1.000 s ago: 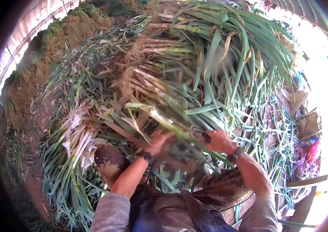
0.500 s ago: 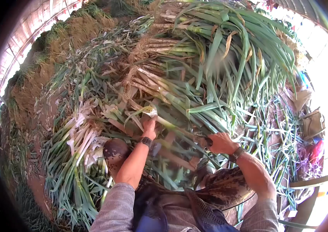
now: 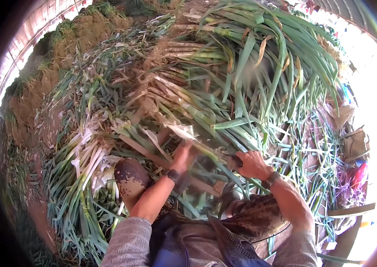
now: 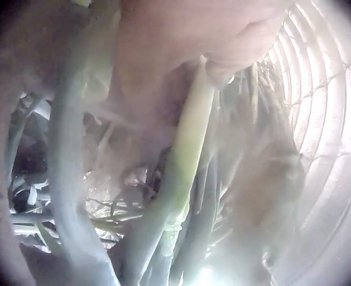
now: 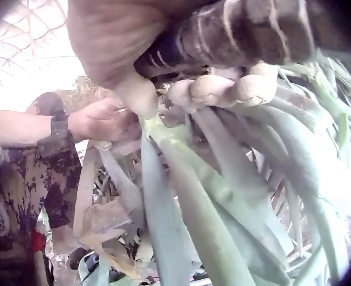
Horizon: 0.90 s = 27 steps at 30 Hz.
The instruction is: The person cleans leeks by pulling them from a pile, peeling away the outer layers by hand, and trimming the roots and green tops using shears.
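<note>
A green onion (image 3: 202, 147) with a white base lies across between the two hands, its root end up and to the left. My left hand (image 3: 185, 156), blurred, is at its pale part; in the left wrist view the fingers (image 4: 223, 30) pinch a pale green leaf (image 4: 193, 128) that hangs down. My right hand (image 3: 254, 164) grips a dark banded handle (image 5: 235, 33); the tool's working end is hidden. The thumb (image 5: 137, 98) and fingertips of that hand also hold the green onion's leafy part, whose leaves (image 5: 193, 208) spread below.
Untrimmed green onions (image 3: 188, 100) with brown roots are heaped ahead. A pile of cleaned green onions (image 3: 84, 169) lies at the left beside the knee (image 3: 130, 180). Leaf scraps cover the ground, and a wooden board (image 3: 351, 210) stands at the right.
My left hand went up to the green onion's white base, then came back down and right along it. The loose yellowish leaf no longer hangs from the base. The right hand stays nearly in place.
</note>
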{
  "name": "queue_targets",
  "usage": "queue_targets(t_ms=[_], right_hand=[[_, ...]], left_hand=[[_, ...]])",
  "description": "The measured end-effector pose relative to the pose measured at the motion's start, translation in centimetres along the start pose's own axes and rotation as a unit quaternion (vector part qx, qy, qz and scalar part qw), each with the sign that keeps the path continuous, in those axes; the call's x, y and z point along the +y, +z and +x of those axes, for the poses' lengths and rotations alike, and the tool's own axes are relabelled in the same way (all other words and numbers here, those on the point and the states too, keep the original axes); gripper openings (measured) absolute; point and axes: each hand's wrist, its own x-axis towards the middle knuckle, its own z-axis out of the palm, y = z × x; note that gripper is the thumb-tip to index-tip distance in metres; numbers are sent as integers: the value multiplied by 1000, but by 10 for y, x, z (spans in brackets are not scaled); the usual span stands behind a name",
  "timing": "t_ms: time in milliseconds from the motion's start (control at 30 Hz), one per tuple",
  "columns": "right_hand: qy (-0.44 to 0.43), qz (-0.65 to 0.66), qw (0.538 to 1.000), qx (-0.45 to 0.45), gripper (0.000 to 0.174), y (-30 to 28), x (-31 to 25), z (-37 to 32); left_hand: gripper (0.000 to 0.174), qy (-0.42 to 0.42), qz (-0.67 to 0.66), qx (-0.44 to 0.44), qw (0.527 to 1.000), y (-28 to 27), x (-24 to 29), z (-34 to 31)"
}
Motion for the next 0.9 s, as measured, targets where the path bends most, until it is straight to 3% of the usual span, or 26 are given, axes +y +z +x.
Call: queue_targets(t_ms=[67, 133, 300, 433, 467, 500, 533, 567, 600, 700, 833, 900], right_hand=[[-9, -11, 999, 32, 36, 6, 3, 2], [39, -25, 996, -70, 38, -1, 1, 10], [21, -23, 999, -31, 36, 2, -8, 23], [8, -25, 996, -81, 35, -8, -21, 47], [-20, -24, 996, -87, 33, -10, -28, 54], [-25, -25, 996, -87, 33, -11, -33, 59], [-10, -6, 996, -93, 38, -11, -39, 64], [6, 13, 995, -100, 44, -10, -43, 68], [4, 12, 995, -101, 44, -10, -45, 73], [18, 2, 996, -92, 46, -11, -55, 83], [6, 15, 994, -112, 47, -22, -66, 90], [21, 40, 993, -105, 47, -24, -60, 89]], left_hand=[[40, -6, 16, -4, 1000, 13, -6, -8], [39, -13, 32, -11, 999, 25, -6, -14], [29, 2, 52, -23, 998, 36, -13, -19], [26, 0, 60, -36, 998, 22, -26, -11], [25, 117, 236, -91, 960, 6, -36, -4], [24, 228, 403, -140, 875, 3, -36, -4], [24, 231, 404, -137, 875, -1, -35, -4], [25, 163, 248, -143, 944, 7, -31, -9], [26, 89, 84, -146, 982, 13, -29, -13], [27, 37, 0, -72, 997, 26, -23, -18], [30, 35, 34, -76, 996, 30, -19, -23], [33, -7, 41, -2, 999, 33, -20, -21]])
